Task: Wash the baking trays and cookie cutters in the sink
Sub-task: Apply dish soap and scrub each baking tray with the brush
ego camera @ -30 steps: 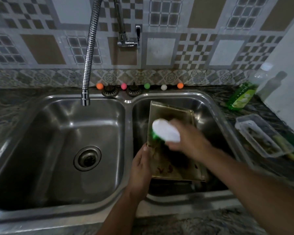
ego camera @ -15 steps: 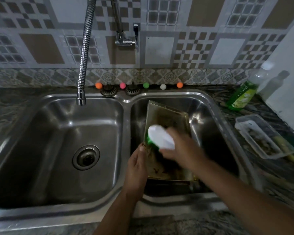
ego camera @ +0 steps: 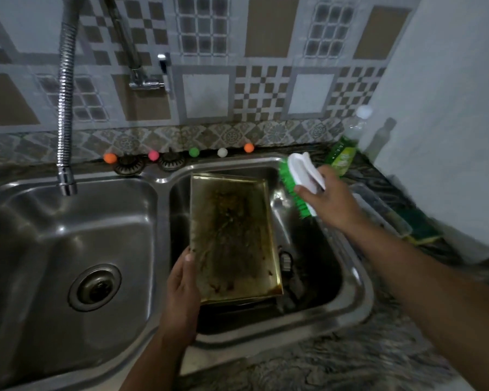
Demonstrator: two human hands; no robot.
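Observation:
A dirty golden baking tray (ego camera: 232, 238) with dark burnt residue stands tilted in the right basin of the steel double sink (ego camera: 359, 286). My left hand (ego camera: 182, 289) grips the tray's near left edge. My right hand (ego camera: 326, 197) holds a white scrubbing brush with green bristles (ego camera: 299, 183), lifted off the tray above the basin's right rim. Dark items lie under and beside the tray at the basin's bottom; I cannot tell what they are.
A flexible metal faucet hose (ego camera: 65, 114) hangs over the left basin, which has a drain (ego camera: 95, 286). A green dish soap bottle (ego camera: 343, 153), a clear plastic container (ego camera: 384, 213) and a sponge (ego camera: 424, 235) sit on the right counter. Small coloured balls (ego camera: 194, 151) line the back ledge.
My right hand has lifted the brush off the tray and moved it up and right toward the sink's rim. The tray's dirty surface is now uncovered. My left hand still holds the tray.

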